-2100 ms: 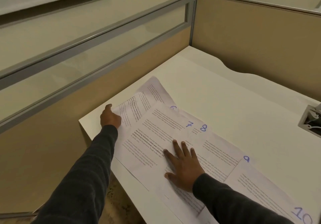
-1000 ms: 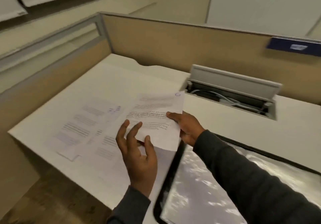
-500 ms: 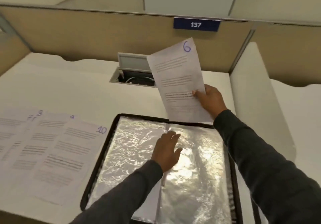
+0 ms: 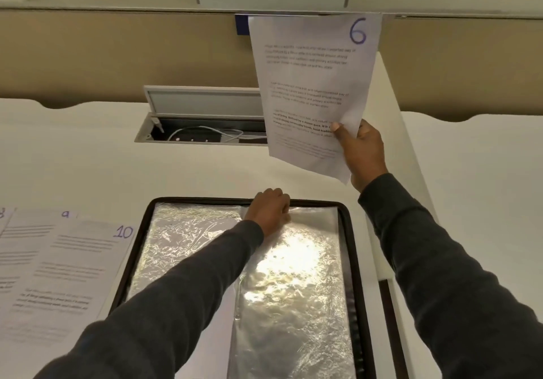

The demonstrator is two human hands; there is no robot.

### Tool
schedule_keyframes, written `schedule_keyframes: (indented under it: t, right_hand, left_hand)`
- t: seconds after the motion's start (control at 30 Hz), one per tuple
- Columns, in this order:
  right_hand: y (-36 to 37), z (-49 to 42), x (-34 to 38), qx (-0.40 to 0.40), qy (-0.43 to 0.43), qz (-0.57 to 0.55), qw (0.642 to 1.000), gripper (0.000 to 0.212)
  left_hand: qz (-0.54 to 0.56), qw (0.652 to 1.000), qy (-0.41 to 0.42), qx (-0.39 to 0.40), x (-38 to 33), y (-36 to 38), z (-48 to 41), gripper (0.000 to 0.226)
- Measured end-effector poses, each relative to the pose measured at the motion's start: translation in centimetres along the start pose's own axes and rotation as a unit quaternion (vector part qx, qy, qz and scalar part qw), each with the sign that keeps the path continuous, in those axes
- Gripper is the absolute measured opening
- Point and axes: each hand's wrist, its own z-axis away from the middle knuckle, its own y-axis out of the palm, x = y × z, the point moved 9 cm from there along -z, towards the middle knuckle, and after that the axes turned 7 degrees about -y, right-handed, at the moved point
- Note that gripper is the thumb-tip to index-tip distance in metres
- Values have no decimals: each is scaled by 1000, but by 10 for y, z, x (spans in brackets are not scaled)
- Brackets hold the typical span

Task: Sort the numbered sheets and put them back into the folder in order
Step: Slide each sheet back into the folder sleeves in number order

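sheet 6 in the air, sleeve mouth in doubt

on the left of the desk (image 4: 205, 172), sheet 9 (image 4: 35, 231) and sheet 10 (image 4: 73, 275) lie flat and overlapping, just beside the open folder (image 4: 351, 261). the left hand (image 4: 269, 209) is at the folder's far edge, fingers curled on the top of the right-hand plastic sleeve (image 4: 293, 290). i cannot tell whether they have parted its mouth. further right, sheet 6 (image 4: 311, 90) is held upright above the desk, well clear of the folder, by the right hand (image 4: 363, 149).

what could go wrong, as i judge it: the sheet is gripped only near one lower corner, so its free bottom edge may flop or buckle against the sleeve and crease instead of sliding in. if the left fingers pinch both sleeve layers together, the mouth will not open and the paper will ride over the top.

the thumb (image 4: 338, 128) presses the printed face near the lower right edge. the other fingers are hidden behind the paper.
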Motion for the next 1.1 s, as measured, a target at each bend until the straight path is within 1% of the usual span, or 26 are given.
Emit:
schedule_keyframes:
  t: [0.1,0.23,0.33,0.47,0.57,0.63,0.7,0.83,0.97,1.1]
  right_hand:
    - [1,-2,-7,-8,26,-79,997,29]
    - [10,-2,-17,-8,62,-188,980,32]
    - [19,-1,-28,-11,94,-242,966,31]
    - [27,1,-39,-14,122,-271,955,41]
    - [31,5,-39,-5,124,-290,949,29]
    - [33,7,-40,-1,123,-298,947,23]
    - [34,8,-43,-3,127,-301,945,23]
    - [34,9,-52,-12,137,-299,944,24]
    - [34,10,-54,-14,129,-297,946,23]
    - [33,9,-57,-15,124,-291,949,23]
  left_hand:
    - [13,1000,15,-6,2,0,0,9]
    - [22,999,32,-18,0,-2,6,14]
    - [26,999,28,-38,-1,-8,12,12]
    - [40,997,43,-45,-7,-11,18,3]
    - [36,997,52,-47,-10,-9,17,13]
    - [30,997,60,-44,-12,-8,16,12]
    - [21,997,72,-32,-16,-4,16,6]
    - [54,996,68,-23,-16,-2,20,12]
    - [75,995,59,-23,-16,-4,25,8]
    - [89,993,69,-27,-21,-5,26,12]
